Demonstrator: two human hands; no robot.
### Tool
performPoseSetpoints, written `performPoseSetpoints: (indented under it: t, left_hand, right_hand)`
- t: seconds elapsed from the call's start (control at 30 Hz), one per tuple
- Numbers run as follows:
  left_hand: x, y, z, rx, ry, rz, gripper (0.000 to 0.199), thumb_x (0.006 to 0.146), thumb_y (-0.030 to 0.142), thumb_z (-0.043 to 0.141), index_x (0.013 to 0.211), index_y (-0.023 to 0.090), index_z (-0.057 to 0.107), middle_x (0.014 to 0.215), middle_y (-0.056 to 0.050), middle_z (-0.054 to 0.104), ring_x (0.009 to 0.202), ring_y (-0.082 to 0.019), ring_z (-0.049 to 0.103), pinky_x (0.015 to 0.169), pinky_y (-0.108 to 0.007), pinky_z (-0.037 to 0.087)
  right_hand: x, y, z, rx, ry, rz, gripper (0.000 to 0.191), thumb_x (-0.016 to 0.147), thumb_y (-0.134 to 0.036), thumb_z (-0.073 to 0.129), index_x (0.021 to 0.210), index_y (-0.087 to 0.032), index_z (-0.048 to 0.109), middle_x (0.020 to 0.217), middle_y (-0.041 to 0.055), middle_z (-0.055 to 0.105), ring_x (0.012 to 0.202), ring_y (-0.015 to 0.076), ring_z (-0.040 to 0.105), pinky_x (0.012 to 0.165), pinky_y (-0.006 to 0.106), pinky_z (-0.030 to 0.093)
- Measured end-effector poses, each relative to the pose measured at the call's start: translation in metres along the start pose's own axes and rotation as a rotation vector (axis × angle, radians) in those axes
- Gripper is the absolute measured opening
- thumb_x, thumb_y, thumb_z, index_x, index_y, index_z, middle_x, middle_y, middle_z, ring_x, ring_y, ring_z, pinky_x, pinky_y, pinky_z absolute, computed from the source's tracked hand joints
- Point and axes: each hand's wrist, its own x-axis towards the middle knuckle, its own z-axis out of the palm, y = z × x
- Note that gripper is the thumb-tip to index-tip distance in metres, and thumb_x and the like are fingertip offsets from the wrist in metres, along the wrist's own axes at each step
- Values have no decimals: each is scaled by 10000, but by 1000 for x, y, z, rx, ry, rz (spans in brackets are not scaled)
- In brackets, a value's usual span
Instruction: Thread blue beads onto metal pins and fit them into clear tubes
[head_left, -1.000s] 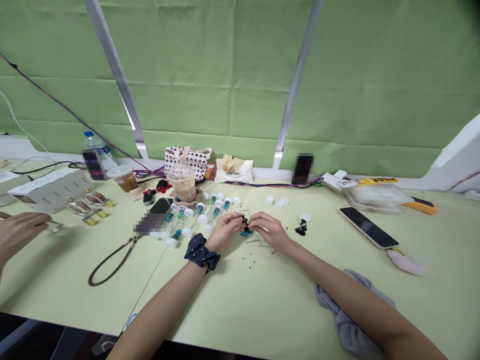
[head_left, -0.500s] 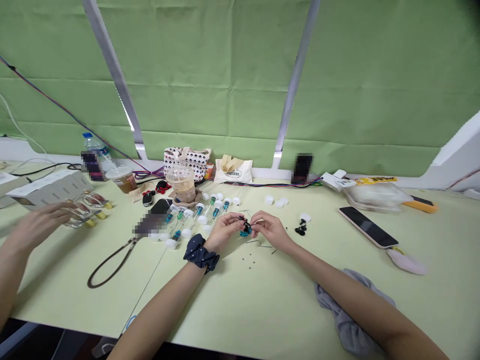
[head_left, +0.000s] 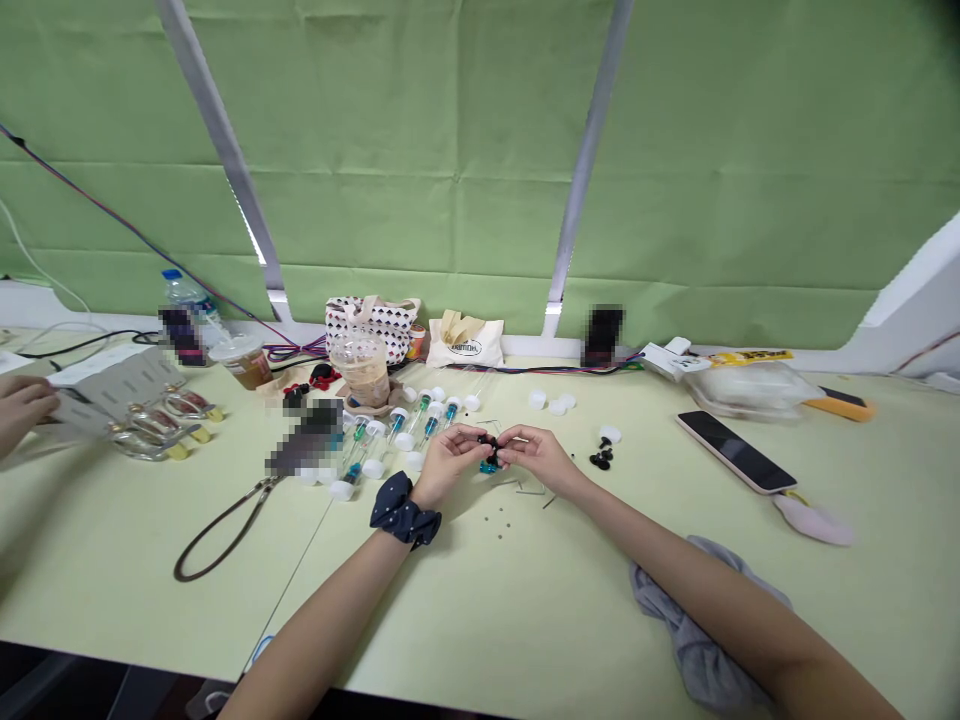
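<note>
A small black-and-teal part (head_left: 488, 466) is pinched between the fingertips of both my hands, just above the table. My left hand (head_left: 447, 466) grips it from the left, with a dark dotted scrunchie (head_left: 405, 512) round the wrist. From the right, the thumb and fingers of my right hand (head_left: 541, 460) close on the same part; its exact kind is too small to make out. Thin bent metal keys (head_left: 531, 490) lie below my fingers, near several tiny dark bits (head_left: 500, 521). Small black knob-like pieces (head_left: 601, 459) rest to the right.
Clear tubes with white caps (head_left: 397, 425) lie left of my hands, near an iced drink cup (head_left: 361, 370). A strap loop (head_left: 225, 530), phone (head_left: 736, 452) and grey cloth (head_left: 686, 630) lie about. At far left, another person's hand (head_left: 22, 405) touches a carton (head_left: 105, 385) by glass bottles (head_left: 154, 425).
The other person's hand has moved left from the glass bottles to the carton. My hands stay together on the small part, with slight finger shifts.
</note>
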Motion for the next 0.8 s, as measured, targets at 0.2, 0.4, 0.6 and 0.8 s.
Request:
performPoseSetpoints:
  t: [0.2,0.4,0.6,0.8]
  left_hand:
    - [-2,4,4,-2,-18,-16,306,647,249,743,892,128,606,916,-83,675,798,-172,653,789,-317,503]
    - [-4,6,5,28,-23,-13,311,654,262,739,893,130,591,927,-82,671,805,-189,664,791,-331,512]
    - [-2,4,4,97,-23,33,295,654,267,737,881,123,616,922,-100,675,818,-196,656,779,-332,519]
    - [-1,3,4,161,0,62,277,656,272,734,870,125,639,900,-97,678,795,-182,648,758,-309,517]
  right_hand:
    - [0,-1,-3,-29,-3,26,292,631,-279,752,853,-147,617,806,36,650,764,158,625,733,311,499]
    - [1,0,-7,-68,-15,21,274,704,-348,690,874,-142,629,655,20,640,609,138,607,648,306,506]
    - [1,1,-4,60,14,48,297,705,-390,685,865,-157,594,725,31,649,668,197,663,686,386,547]
    - [1,2,-3,82,68,84,316,689,-411,695,822,-153,569,706,23,642,662,196,672,686,380,555]
